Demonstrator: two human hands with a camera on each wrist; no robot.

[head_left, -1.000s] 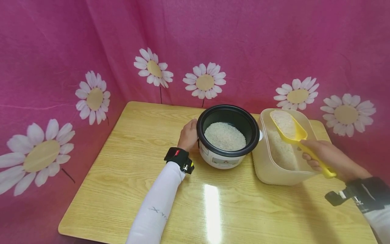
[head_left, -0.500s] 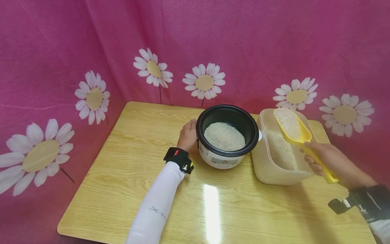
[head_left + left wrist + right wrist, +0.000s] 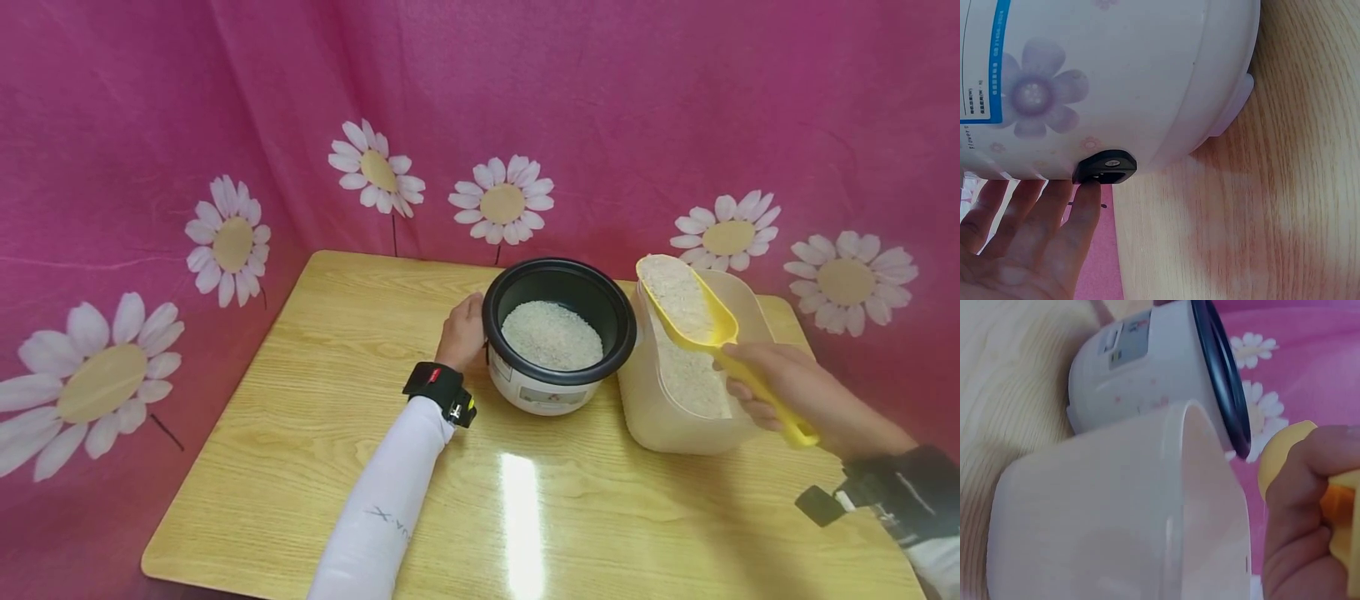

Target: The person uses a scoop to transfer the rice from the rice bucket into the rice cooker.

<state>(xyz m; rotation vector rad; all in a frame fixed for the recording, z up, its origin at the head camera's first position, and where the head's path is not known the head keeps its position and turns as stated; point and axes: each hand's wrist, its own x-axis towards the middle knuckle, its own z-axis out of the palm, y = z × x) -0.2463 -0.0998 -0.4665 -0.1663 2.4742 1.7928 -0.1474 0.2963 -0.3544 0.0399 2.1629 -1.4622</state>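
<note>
My right hand point(image 3: 795, 387) grips the handle of a yellow scoop point(image 3: 757, 387) heaped with rice. The scoop's bowl is over the far left part of a cream rice bin point(image 3: 697, 437), which holds more rice point(image 3: 693, 375). Left of the bin stands a white rice cooker point(image 3: 543, 400) with a black inner pot point(image 3: 558, 275), and rice point(image 3: 553, 333) covers the pot's bottom. With fairly straight fingers, my left hand point(image 3: 1029, 244) touches the cooker's left side, near its black socket point(image 3: 1107, 167). In the right wrist view, curled fingers point(image 3: 1300, 519) wrap the scoop handle.
Everything stands on a light wooden table point(image 3: 315, 400), the cooker and bin near its back edge. A pink curtain point(image 3: 600, 100) with printed white flowers hangs behind and to the left. The cooker's right side is close to the bin wall.
The right hand first shifted slightly right with the loaded scoop, then moved left and up, bringing the scoop's tip to the bin's far left rim. The left hand and the cooker stayed in place.
</note>
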